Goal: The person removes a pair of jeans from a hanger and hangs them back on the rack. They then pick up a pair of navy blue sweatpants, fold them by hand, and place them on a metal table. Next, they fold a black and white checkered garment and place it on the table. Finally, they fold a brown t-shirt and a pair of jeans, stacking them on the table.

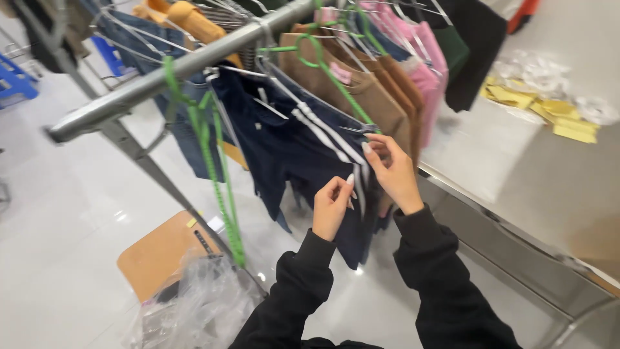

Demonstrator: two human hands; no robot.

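Both hands work at a dark navy garment [290, 148] that hangs from a white hanger [316, 123] on the metal rail [174, 71] of a clothes rack; the garment is near the middle of the rail, between a blue denim piece [184, 139] on its left and brown garments [361, 90] on its right. The left hand [330, 207] pinches the lower edge of the navy fabric between thumb and fingertips, so its grip is closed on the cloth; the right hand [391, 171] is just beside it, a little higher, and its fingers close on the same garment near the end of the hanger. Green hangers [216, 174] hang on the rail; pink garments [420, 58] follow the brown ones. A grey table [516, 168] stands at the right, with yellow sheets [555, 113] near its far edge; a clear plastic bag [194, 310] lies on the floor below the rack.
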